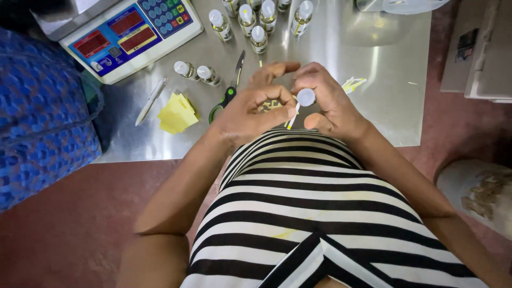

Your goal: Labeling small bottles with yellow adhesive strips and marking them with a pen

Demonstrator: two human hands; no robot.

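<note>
Two hands busy at centre frame, just above the striped shirt. Right hand closed round a small white-capped bottle, cap facing the camera, body mostly hidden in the fingers. Left hand curled in close, thumb and forefinger pinching at a thin yellow-and-white strip hanging just below the cap; hard to tell whether already stuck to the bottle or only touching.

Looks like label fitting, so some tips, purely as opinion:

- Best to keep the bottle locked in the right fingers and let only the left do the smoothing.
- Worth lining up one edge first, then pressing along, to dodge wrinkles.
- Safer closer to the steel table than over the lap, in case of a slip.

Around the work: more strips lying right of the hands, green-handled scissors left of them, a stack of yellow paper squares and a pen further left. Two more bottles lying down above the scissors, a cluster of upright ones at top centre, and a weighing scale at upper left. Blue patterned fabric along the left edge.
</note>
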